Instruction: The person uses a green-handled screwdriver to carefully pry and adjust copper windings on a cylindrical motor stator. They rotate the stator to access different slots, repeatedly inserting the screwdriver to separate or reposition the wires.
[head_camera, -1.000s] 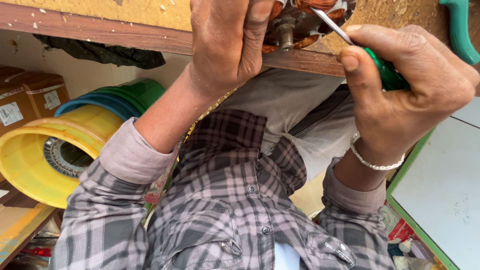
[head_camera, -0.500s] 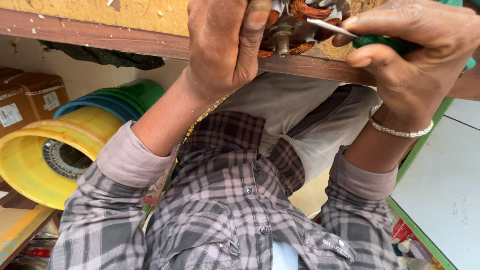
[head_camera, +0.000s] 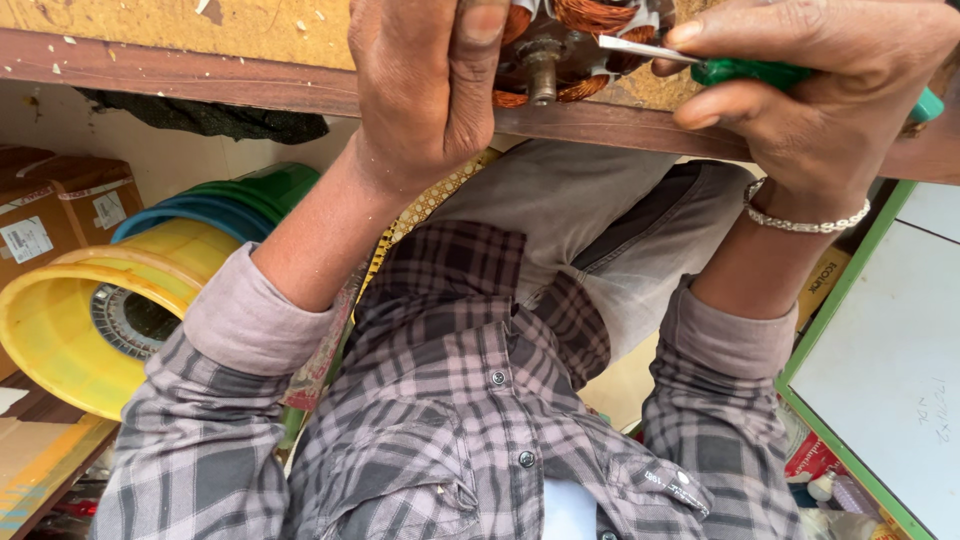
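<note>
My left hand (head_camera: 425, 85) grips a motor stator with copper windings (head_camera: 560, 50) at the edge of a worn wooden bench (head_camera: 180, 55). A short metal shaft sticks out of the windings just right of my fingers. My right hand (head_camera: 810, 90) is closed on a green-handled screwdriver (head_camera: 760, 72). Its metal blade points left and touches the copper coils. A silver bracelet circles my right wrist. Most of the stator is hidden behind my left hand and the top edge of the view.
Below the bench are my grey trousers and plaid shirt sleeves. Stacked yellow, blue and green plastic drums (head_camera: 110, 310) lie on their sides at the left, beside cardboard boxes (head_camera: 50, 215). A white panel with a green rim (head_camera: 880, 370) stands at the right.
My right hand has risen with the screwdriver and the blade has swung from a steep slant to nearly level against the windings. The left hand keeps its hold.
</note>
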